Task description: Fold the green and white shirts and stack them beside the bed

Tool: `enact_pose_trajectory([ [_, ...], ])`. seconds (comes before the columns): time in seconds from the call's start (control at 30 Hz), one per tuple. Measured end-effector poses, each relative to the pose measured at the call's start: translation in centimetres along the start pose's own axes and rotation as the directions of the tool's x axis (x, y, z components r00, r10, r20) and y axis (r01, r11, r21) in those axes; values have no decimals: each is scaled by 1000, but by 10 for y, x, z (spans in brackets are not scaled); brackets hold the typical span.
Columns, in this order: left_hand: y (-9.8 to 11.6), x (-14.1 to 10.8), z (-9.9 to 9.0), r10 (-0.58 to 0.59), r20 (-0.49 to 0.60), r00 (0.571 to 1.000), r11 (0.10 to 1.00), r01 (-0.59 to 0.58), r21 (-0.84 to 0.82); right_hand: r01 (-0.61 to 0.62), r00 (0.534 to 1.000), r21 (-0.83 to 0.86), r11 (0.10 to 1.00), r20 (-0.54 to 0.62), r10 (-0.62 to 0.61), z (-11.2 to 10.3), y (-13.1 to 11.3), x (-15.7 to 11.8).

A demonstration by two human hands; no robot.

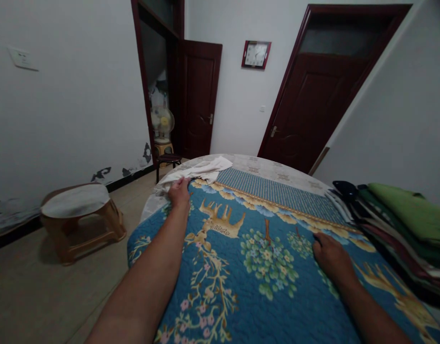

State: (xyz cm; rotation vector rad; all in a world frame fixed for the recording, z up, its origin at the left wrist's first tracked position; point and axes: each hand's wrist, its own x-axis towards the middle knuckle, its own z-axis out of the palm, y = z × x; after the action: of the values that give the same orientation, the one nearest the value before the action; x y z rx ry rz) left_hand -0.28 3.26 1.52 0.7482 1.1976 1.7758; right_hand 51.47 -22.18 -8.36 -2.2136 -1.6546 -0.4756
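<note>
A blue quilted cloth (241, 291) printed with deer, trees and flowers is spread over a round table. At its far left corner, my left hand (179, 192) is closed on the quilt's edge, right beside a crumpled white cloth (209, 168). My right hand (330, 255) lies on the quilt to the right, its fingers curled and closed on the fabric near the printed border; its fingertips are partly hidden. Beyond that border runs a striped blue band (277, 189), flat on the patterned pale tablecloth (270, 167).
Folded clothes (409, 215) are stacked at the table's right side, with a dark object (345, 187) beside them. A brown plastic stool (94, 234) stands on the floor at left. Farther back are a small dark stool (168, 158), a fan (163, 122) and an open door (198, 95).
</note>
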Motion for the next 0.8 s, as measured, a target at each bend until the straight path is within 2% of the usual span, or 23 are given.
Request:
enact_pose_trajectory([
  [0.07,7,-18,9,81,115,990,997,-83,9,-2,1000,1,1000,0,2,-2,-3,0],
  [0.1,10,-31,14,114,219,969,993,-118,6,-5,1000,4,1000,1,5,-3,-4,0],
  [0.13,12,-46,19,128,363,923,990,-139,5,-7,1000,8,1000,4,7,-4,-5,0],
  [0.17,13,-61,23,111,527,843,991,-136,9,-9,1000,12,1000,8,9,-5,-6,1],
  [0.2,13,-76,27,71,684,726,992,-123,28,-12,1000,14,1000,15,11,-6,-7,1],
  [0.23,12,-89,30,29,806,591,989,-136,65,-14,1000,13,1000,23,13,-7,-8,1],
  [0.27,9,-100,33,-2,876,482,973,-200,112,-15,999,9,1000,30,15,-8,-8,1],
  [0.3,5,-107,34,-19,902,431,938,-305,165,-15,999,5,1000,36,15,-9,-9,1],
  [0.33,0,-111,34,-17,897,443,872,-432,229,-15,999,-1,1000,39,15,-9,-9,1],
  [0.4,-12,-106,30,53,819,572,672,-627,394,-15,999,-10,1000,42,15,-10,-10,1],
  [0.43,-18,-100,27,98,768,632,572,-667,477,-16,999,-11,1000,41,16,-10,-11,1],
  [0.47,-24,-93,24,125,727,675,494,-678,545,-17,999,-9,1000,38,18,-10,-11,1],
  [0.53,-34,-79,19,136,689,712,399,-676,620,-15,1000,3,1000,28,15,-9,-12,1],
  [0.57,-38,-74,17,128,691,712,367,-681,633,-13,1000,11,1000,19,13,-9,-12,1],
  [0.63,-44,-69,18,93,726,681,314,-712,628,-6,1000,25,1000,1,6,-7,-12,1],
  [0.73,-49,-75,24,32,795,606,207,-782,588,17,999,66,998,-49,-14,-6,-13,1],
  [0.8,-51,-84,29,4,810,587,128,-803,582,65,994,125,990,-101,-52,-5,-17,2],
])
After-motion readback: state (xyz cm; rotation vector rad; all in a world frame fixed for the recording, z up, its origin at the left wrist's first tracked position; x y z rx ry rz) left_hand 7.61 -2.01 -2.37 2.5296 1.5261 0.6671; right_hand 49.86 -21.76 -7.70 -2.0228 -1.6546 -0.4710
